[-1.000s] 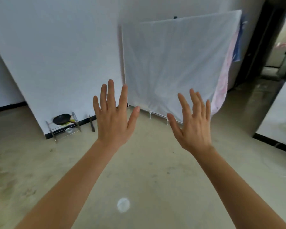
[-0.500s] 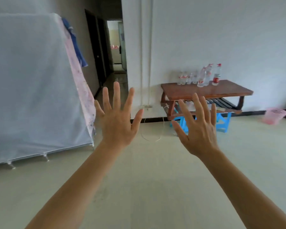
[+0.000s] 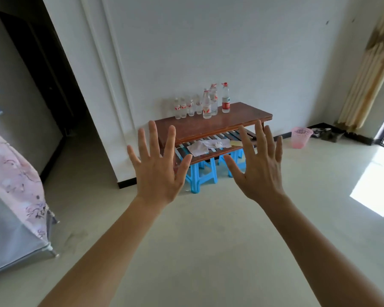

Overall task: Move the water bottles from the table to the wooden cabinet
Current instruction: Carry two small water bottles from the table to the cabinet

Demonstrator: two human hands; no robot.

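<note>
Nearest, the left hand (image 3: 157, 173) and right hand (image 3: 258, 171) are held up with fingers spread, nothing gripped. Beyond, the table (image 3: 208, 127) should be approached squarely; the bottles (image 3: 206, 105), lined along its back edge, are best grasped mid-body, tall ones first.

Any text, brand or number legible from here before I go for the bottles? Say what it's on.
No text can be read.
Red-and-white labels on the water bottles: too small and blurred.
Red label on the rightmost bottle: blurred too.
</note>
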